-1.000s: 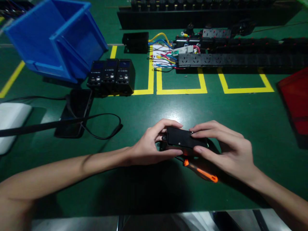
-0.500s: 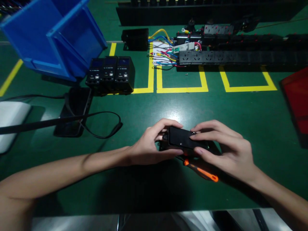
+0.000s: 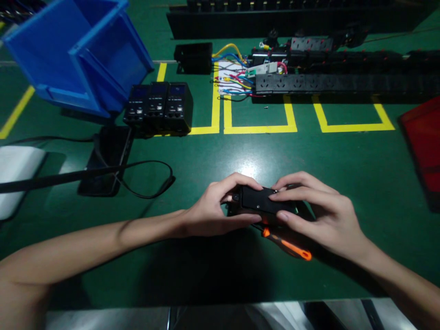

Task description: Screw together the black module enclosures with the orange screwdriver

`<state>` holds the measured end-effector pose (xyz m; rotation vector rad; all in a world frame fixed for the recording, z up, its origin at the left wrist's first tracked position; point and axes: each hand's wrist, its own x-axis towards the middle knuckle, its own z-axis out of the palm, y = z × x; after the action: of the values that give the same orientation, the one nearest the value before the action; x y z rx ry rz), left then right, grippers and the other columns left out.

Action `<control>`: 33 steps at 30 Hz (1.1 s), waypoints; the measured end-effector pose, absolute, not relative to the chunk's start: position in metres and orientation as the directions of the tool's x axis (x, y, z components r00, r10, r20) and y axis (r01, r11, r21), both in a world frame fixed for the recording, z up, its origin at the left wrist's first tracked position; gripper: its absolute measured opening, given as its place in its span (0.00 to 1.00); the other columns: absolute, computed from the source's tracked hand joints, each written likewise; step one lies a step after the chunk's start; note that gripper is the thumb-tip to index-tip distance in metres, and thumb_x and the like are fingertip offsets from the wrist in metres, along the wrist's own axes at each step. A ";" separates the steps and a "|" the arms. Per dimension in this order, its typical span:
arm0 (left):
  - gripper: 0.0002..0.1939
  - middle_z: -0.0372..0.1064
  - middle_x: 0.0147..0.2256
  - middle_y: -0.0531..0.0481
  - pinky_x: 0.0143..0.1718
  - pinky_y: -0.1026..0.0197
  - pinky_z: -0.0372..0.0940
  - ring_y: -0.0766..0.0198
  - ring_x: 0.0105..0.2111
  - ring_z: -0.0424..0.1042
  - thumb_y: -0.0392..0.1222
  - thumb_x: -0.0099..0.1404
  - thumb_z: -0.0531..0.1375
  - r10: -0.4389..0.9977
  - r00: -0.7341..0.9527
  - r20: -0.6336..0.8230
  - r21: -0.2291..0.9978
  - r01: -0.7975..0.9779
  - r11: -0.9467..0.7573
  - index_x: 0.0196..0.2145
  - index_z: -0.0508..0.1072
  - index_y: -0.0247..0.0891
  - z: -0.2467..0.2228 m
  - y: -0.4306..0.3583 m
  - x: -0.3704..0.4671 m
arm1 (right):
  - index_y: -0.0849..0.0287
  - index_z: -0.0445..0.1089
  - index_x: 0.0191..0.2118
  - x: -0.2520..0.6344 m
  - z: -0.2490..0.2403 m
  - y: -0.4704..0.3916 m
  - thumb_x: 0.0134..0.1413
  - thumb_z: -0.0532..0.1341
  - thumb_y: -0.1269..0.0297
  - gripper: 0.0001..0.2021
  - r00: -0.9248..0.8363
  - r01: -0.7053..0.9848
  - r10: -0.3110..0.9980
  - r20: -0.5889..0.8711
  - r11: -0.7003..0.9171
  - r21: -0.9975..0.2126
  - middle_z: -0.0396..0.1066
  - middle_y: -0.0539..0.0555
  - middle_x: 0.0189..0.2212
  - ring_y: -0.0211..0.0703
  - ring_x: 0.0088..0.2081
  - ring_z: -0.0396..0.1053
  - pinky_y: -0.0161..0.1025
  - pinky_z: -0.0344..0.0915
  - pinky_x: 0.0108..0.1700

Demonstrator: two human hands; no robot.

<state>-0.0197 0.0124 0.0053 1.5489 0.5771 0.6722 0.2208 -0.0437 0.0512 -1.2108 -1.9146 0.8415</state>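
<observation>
A small black box-shaped module point(image 3: 256, 199) with a screw in its top face is held between both hands, low over the front of the green table. My left hand point(image 3: 216, 208) grips its left end, thumb on the near side and fingers on the far side. My right hand point(image 3: 319, 213) pinches its right end, with a finger lying on the top and the thumb at the near edge. A green bit shows at that right end. Just in front of the module lies an orange and black screwdriver point(image 3: 287, 245), its tip hidden under the module.
Three black modules point(image 3: 158, 107) stand beside a blue bin point(image 3: 82, 59). A phone point(image 3: 106, 160) and a black strap point(image 3: 147, 162) lie at left, near a white object point(image 3: 17, 178). Black socket strips point(image 3: 309, 83) with loose wires stretch across the back. A red bin point(image 3: 422, 142) sits at right.
Both hands keep hold of the module, which has barely shifted. The right hand has edged slightly left. The rest of the table looks the same.
</observation>
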 end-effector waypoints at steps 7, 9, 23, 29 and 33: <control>0.28 0.71 0.48 0.46 0.43 0.64 0.71 0.60 0.47 0.74 0.36 0.57 0.71 0.740 0.672 -0.023 0.987 -0.101 0.122 0.52 0.66 0.46 0.007 0.010 -0.018 | 0.55 0.75 0.45 0.219 0.047 -0.045 0.55 0.69 0.69 0.11 -0.280 0.435 0.939 0.198 0.308 -0.846 0.72 0.55 0.43 0.45 0.47 0.71 0.42 0.68 0.47; 0.32 0.72 0.44 0.48 0.42 0.65 0.71 0.62 0.44 0.75 0.35 0.57 0.70 0.745 0.666 -0.030 0.969 -0.162 0.184 0.54 0.62 0.47 0.008 0.011 -0.017 | 0.55 0.74 0.46 0.219 0.044 -0.046 0.55 0.70 0.66 0.13 -0.273 0.405 0.944 0.187 0.289 -0.867 0.72 0.55 0.43 0.46 0.47 0.71 0.42 0.68 0.46; 0.26 0.76 0.39 0.43 0.34 0.60 0.75 0.60 0.33 0.78 0.48 0.58 0.69 0.773 0.588 -0.241 0.771 -0.368 0.520 0.49 0.67 0.35 0.014 0.032 -0.013 | 0.58 0.67 0.38 0.220 0.050 -0.065 0.47 0.71 0.48 0.22 -0.597 0.686 0.803 -0.007 0.505 -0.523 0.68 0.52 0.31 0.44 0.29 0.67 0.40 0.62 0.26; 0.27 0.76 0.39 0.42 0.35 0.58 0.76 0.58 0.35 0.78 0.48 0.60 0.68 0.743 0.628 -0.232 0.722 -0.400 0.564 0.52 0.66 0.35 0.014 0.031 -0.013 | 0.60 0.70 0.39 0.225 0.041 -0.087 0.62 0.59 0.66 0.04 -0.580 0.767 0.812 -0.061 0.519 -0.378 0.71 0.57 0.35 0.47 0.33 0.70 0.41 0.70 0.30; 0.30 0.73 0.44 0.45 0.38 0.56 0.76 0.57 0.39 0.78 0.43 0.62 0.66 0.744 0.644 -0.179 0.718 -0.431 0.546 0.59 0.61 0.43 0.017 0.032 -0.013 | 0.60 0.72 0.42 0.249 0.040 -0.087 0.66 0.56 0.64 0.09 -0.453 0.745 0.892 0.007 0.382 -0.547 0.75 0.58 0.36 0.46 0.35 0.74 0.41 0.73 0.34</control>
<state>-0.0128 0.0317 0.0167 0.6878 0.5060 0.7329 0.2492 -0.0868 0.0397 -1.4362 -2.3452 0.6931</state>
